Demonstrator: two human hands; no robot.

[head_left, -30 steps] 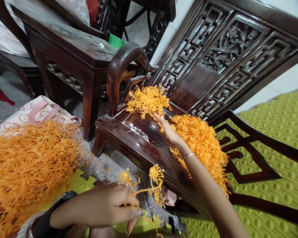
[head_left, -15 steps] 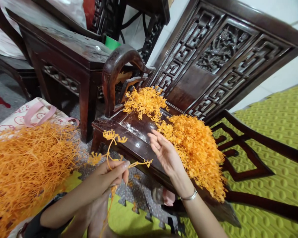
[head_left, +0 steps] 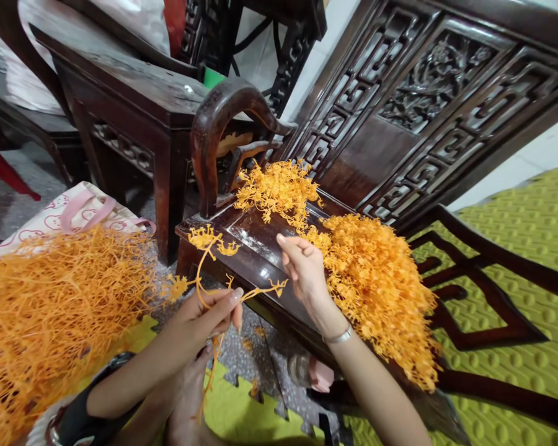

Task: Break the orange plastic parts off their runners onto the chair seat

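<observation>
My left hand point(head_left: 209, 319) pinches the stem of an orange plastic sprig point(head_left: 209, 248) with small flower-like tips, held up before the chair seat's front edge. My right hand point(head_left: 304, 269) hovers just right of the sprig's nearest tip, fingers loosely bent and apart, nothing visible in them. It hangs over the dark wooden chair seat point(head_left: 255, 248). A heap of small orange flower pieces point(head_left: 376, 279) lies on the seat to the right of this hand, and a smaller clump point(head_left: 276, 186) sits at the seat's back.
A large mound of orange stems point(head_left: 51, 310) fills the lower left, beside a pink-handled white bag point(head_left: 81, 207). The carved chair back point(head_left: 413, 105) rises behind the seat, with a dark side table point(head_left: 134, 99) at left. Green foam mat point(head_left: 530, 260) covers the floor at right.
My right hand drew back from the clump at the seat's back, turned over and curled beside the sprig. My left hand lifted the sprig higher, toward the seat edge.
</observation>
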